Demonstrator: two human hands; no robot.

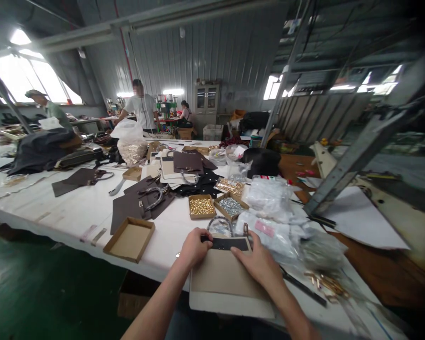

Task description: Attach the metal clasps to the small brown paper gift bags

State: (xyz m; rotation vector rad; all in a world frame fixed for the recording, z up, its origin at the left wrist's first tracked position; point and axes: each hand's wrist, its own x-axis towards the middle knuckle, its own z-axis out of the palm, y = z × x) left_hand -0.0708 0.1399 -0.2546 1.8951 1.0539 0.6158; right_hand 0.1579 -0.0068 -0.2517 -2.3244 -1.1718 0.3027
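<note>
A tan leather bag panel (223, 276) lies on a pale board at the near table edge, with a black strip (230, 243) along its top edge. My left hand (194, 247) is closed in a pinch on the left end of that black strip. My right hand (260, 262) rests on the panel's right side, fingers pressed to the strip's right end by a small metal fitting (245, 229). A curved bag handle (219, 222) lies just beyond the panel.
Small cardboard boxes hold gold rivets (201, 207) and silver rivets (231, 206). An empty shallow box (129, 238) sits to the left. Dark brown leather pieces (134, 205), plastic bags (272, 198), and a slanted metal beam (357, 156) surround the spot. Other people (141, 111) work at the back.
</note>
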